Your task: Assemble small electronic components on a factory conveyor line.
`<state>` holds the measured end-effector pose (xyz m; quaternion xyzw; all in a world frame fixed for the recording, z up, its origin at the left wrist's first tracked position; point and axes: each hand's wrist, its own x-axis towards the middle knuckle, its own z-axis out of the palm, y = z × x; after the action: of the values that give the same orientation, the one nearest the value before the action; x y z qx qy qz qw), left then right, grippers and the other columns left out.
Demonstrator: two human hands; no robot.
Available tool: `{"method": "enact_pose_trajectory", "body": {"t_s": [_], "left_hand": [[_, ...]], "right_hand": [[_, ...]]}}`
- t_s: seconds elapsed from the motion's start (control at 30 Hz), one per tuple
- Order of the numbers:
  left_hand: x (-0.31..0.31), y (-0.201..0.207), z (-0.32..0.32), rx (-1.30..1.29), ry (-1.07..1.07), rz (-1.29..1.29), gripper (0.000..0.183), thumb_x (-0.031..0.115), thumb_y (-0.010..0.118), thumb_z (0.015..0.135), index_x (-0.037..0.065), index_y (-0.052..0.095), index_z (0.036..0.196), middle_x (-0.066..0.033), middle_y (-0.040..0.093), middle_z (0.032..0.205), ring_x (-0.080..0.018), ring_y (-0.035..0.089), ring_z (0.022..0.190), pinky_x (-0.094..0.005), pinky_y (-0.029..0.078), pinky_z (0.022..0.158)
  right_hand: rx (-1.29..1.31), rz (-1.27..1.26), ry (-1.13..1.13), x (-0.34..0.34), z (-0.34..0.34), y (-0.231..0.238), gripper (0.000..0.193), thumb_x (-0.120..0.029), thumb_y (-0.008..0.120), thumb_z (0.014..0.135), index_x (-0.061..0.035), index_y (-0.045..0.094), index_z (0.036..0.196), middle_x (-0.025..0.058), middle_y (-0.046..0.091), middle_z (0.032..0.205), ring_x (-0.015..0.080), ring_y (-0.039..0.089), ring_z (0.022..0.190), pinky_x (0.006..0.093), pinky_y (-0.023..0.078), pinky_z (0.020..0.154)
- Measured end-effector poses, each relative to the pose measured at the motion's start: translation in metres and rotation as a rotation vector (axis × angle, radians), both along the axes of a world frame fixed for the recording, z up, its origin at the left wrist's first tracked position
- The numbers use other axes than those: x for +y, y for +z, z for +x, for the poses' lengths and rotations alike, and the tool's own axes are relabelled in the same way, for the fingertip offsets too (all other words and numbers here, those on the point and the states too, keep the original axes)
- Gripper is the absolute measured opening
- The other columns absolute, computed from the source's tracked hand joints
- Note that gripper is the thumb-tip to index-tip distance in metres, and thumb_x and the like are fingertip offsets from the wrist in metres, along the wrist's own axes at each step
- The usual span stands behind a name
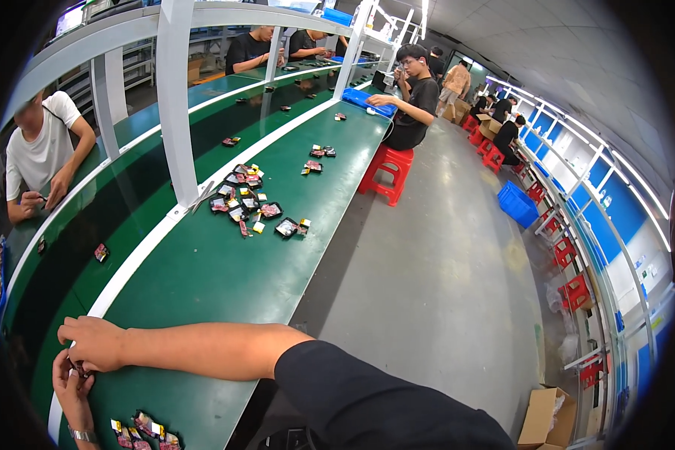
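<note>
At the lower left, over the white strip along the green bench, both hands meet. My left hand (70, 384), with a metal band at the wrist, has its fingers curled around a small dark reddish piece (79, 370), mostly hidden. My right hand (97, 344) reaches across from the right, its fingers bent down onto the same spot; a bit of white shows under them. Nearest to the hands, several small black-and-pink pieces with yellow tags (144, 433) lie at the bottom edge. Farther up the bench is a loose pile of similar pieces (240, 196).
A white upright post (175, 105) rises beside the pile. A dark green conveyor belt (131, 199) carries scattered pieces. Across it sits a person in white (41, 146); another in black (412, 112) sits farther along on a red stool (387, 172). An open carton (547, 418) stands lower right.
</note>
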<state>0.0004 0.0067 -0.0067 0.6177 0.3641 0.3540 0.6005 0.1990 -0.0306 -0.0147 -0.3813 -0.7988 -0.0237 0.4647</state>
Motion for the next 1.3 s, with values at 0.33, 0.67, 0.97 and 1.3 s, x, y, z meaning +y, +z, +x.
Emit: {"method": "enact_pose_trajectory", "body": {"t_s": [0.33,0.67,0.97,1.3], "left_hand": [[0.004,-0.003,-0.002,-0.061,-0.098,-0.031,0.044,0.008,0.052,0.088,0.007,0.044,0.131,-0.0069,0.060,0.121,-0.0131,0.062,0.101,-0.0254,0.055,0.081],[-0.005,0.005,0.003,-0.148,-0.214,-0.008,0.061,0.015,0.069,0.082,0.006,0.041,0.135,-0.0077,0.055,0.125,-0.0155,0.058,0.111,-0.0288,0.054,0.089],[0.003,0.002,0.002,-0.173,-0.245,-0.056,0.059,0.019,0.071,0.085,0.005,0.041,0.134,-0.0095,0.055,0.126,-0.0174,0.058,0.114,-0.0299,0.054,0.090],[-0.010,0.014,0.017,-0.247,-0.292,-0.083,0.033,0.004,0.056,0.094,0.003,0.047,0.125,-0.0146,0.056,0.127,-0.0231,0.060,0.114,-0.0381,0.054,0.097]], "right_hand": [[0.007,-0.030,0.071,-0.003,0.000,-0.003,0.003,-0.013,0.071,0.068,-0.0104,0.070,0.067,0.0086,0.054,0.108,0.0263,0.050,0.105,0.0377,0.046,0.085],[0.211,-0.158,0.063,-0.007,-0.005,0.000,0.004,-0.011,0.068,0.066,-0.0075,0.067,0.065,0.0101,0.055,0.100,0.0280,0.051,0.099,0.0375,0.047,0.081],[0.232,-0.172,0.075,-0.004,0.000,0.001,0.005,-0.011,0.067,0.065,-0.0060,0.066,0.065,0.0104,0.057,0.097,0.0286,0.053,0.097,0.0375,0.048,0.080],[0.123,-0.233,-0.034,-0.036,0.014,0.026,0.014,-0.019,0.072,0.079,-0.0089,0.072,0.088,0.0066,0.060,0.116,0.0262,0.056,0.111,0.0370,0.053,0.087]]}}
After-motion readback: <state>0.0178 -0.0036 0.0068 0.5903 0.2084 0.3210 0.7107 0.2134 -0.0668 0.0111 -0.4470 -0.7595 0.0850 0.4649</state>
